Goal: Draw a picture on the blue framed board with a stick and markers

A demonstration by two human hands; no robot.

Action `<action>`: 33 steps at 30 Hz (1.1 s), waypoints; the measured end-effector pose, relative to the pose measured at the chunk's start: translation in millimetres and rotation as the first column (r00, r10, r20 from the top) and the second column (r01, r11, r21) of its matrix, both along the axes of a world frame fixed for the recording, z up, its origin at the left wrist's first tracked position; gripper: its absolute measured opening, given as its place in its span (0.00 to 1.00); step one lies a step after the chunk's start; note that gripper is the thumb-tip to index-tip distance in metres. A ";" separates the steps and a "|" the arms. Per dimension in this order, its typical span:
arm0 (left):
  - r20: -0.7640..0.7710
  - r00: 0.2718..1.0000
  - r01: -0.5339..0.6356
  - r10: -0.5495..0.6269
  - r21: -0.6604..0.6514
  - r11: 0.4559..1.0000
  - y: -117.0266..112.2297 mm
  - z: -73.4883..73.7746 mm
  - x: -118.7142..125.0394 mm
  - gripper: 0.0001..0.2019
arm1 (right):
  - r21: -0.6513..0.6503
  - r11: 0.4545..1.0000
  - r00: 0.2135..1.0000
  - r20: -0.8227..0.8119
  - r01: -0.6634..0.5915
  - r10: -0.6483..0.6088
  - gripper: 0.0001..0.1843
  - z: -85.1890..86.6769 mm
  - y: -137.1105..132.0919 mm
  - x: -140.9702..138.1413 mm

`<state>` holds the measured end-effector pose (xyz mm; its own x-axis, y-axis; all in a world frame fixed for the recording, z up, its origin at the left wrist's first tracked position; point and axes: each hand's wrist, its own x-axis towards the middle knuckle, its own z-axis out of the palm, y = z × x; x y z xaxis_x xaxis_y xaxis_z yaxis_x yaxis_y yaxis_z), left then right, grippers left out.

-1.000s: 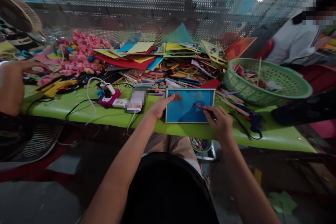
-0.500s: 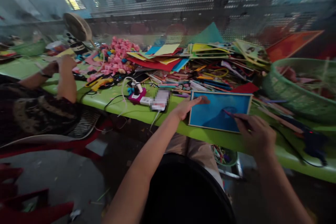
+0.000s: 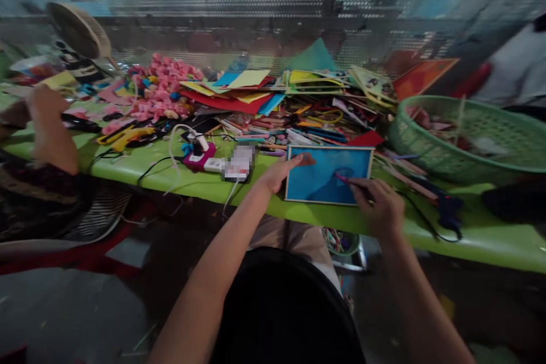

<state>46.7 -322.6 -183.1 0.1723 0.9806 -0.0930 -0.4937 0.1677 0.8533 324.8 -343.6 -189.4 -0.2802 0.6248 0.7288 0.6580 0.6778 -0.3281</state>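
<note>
A blue rectangular panel point(image 3: 315, 179) with a thin pale frame lies near the table's front edge. My left hand point(image 3: 279, 173) grips its left edge, thumb resting over the top of the panel; the other fingers are mostly hidden. Between the pinched fingers of my right hand point(image 3: 381, 205) is a slim, dark pen-like tool with a pinkish-purple tip point(image 3: 342, 178). That tip meets the right half of the blue surface, beside a faint darker rounded patch. Blur hides the tool's exact kind.
A green basket point(image 3: 464, 153) and a glue gun point(image 3: 447, 210) sit to the right. Coloured sheets point(image 3: 239, 94), pencils and pink pieces point(image 3: 166, 82) crowd the back. A phone point(image 3: 241, 162) and power strip point(image 3: 200, 156) with cables lie left. Another person's arm point(image 3: 51, 125) is far left.
The camera view has swung right, so everything sits further left. My hands keep their hold on the panel and the pen-like tool, whose tip stays at nearly the same spot.
</note>
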 end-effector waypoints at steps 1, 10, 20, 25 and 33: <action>0.002 1.000 0.011 -0.011 -0.005 1.000 0.4 0.4 -0.3 0.23 | -0.004 1.000 1.000 0.000 0.000 0.000 0.09 1.0 -0.3 -0.7; -0.014 1.000 0.006 -0.006 -0.024 1.000 -1.7 6.0 -1.6 0.22 | 0.015 1.000 1.000 -0.004 0.016 -0.016 0.09 3.2 -2.2 -1.0; -0.015 1.000 -0.016 0.015 -0.031 0.999 0.7 3.9 -2.1 0.25 | 0.038 0.999 1.000 -0.007 0.000 0.000 0.08 2.9 -2.2 -1.6; -0.005 1.000 -0.005 0.005 -0.043 0.999 0.0 5.3 -2.0 0.21 | 0.040 0.999 1.000 -0.011 0.005 -0.004 0.07 2.2 -2.5 -1.1; 0.004 1.000 0.014 -0.014 -0.043 0.999 -0.7 7.8 -3.0 0.20 | 0.031 0.999 1.000 0.000 0.008 -0.008 0.08 3.6 -2.1 -3.3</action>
